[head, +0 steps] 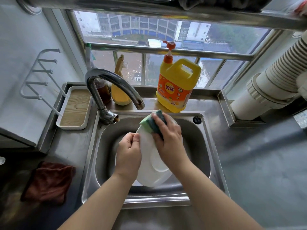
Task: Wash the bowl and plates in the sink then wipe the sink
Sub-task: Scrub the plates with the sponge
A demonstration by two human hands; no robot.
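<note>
A round white plate [155, 156] is held tilted over the stainless steel sink [196, 140]. Its left rim is pinched by the curled fingers of the left hand [128, 151]. A green and dark sponge [152, 122] is gripped by the right hand [168, 138], fingers clamped around it, and is pressed on the plate's upper part. A yellow detergent bottle [177, 85] stands behind the sink, and a reddish-brown cloth [49, 181] lies on the counter at the left.

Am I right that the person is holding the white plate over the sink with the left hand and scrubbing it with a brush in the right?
Not quite: the head view shows the right hand holding a green sponge, not a brush. The left hand does hold the white plate over the sink.
</note>
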